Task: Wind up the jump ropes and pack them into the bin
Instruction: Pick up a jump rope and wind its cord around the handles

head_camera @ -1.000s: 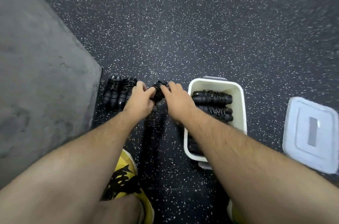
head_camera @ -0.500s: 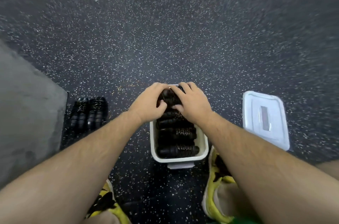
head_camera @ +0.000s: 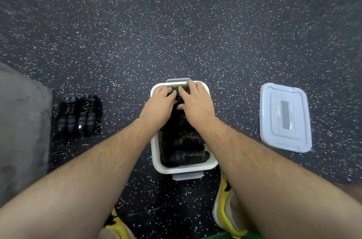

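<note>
I have both forearms stretched forward and converging. My left hand (head_camera: 159,105) and right hand (head_camera: 196,102) lie palm-down, side by side, fingers fairly straight, thumbs nearly touching.

**Inspector A:** Type of premises?

**Inspector B:** A gym or training room. Evidence: dark rubber floor (head_camera: 176,23) flecked white, grey mat (head_camera: 21,121) at the left, wound jump ropes (head_camera: 78,115) just beside it, and the person's yellow sports shoes (head_camera: 225,211).

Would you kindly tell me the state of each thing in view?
Bin: lid off, holds packed ropes.
Lid: lying on floor, right of bin.
Left hand: on the bin's farthest rope.
Right hand: on the same rope.
Two wound ropes: on floor, unpacked.
</note>
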Motion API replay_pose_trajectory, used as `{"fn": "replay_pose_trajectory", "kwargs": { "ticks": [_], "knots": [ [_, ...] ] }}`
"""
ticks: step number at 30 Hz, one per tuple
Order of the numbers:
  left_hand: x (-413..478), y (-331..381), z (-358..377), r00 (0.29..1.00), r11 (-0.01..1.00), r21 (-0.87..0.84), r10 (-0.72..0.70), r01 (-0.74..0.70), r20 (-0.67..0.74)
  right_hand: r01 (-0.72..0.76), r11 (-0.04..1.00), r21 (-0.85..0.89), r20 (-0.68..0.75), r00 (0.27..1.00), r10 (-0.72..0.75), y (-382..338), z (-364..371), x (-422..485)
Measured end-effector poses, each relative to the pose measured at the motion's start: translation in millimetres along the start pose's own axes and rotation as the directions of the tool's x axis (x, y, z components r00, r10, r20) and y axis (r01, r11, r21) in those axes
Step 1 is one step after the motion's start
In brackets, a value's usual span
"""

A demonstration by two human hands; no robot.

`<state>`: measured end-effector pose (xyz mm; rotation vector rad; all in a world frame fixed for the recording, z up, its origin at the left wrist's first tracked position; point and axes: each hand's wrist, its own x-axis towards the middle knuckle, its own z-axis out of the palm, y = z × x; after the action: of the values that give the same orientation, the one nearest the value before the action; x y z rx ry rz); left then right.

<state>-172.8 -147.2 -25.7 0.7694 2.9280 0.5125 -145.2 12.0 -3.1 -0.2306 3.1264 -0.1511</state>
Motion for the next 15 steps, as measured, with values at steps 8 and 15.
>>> {"fn": "replay_pose_trajectory", "kwargs": {
  "ticks": [8,15],
  "knots": [
    [0.1,8.5,27.2,0.997,0.998,0.06,0.004,-0.009,0.083,-0.043,0.997,0.066,0.077,0.996,0.038,3.4,7.1,-11.8],
    [3.1,14.8,30.2,0.991,0.998,0.056,-0.05,0.043,0.128,-0.101,0.99,0.101,0.156,0.984,0.085,3.3,18.3,-11.6]
  ]
}}
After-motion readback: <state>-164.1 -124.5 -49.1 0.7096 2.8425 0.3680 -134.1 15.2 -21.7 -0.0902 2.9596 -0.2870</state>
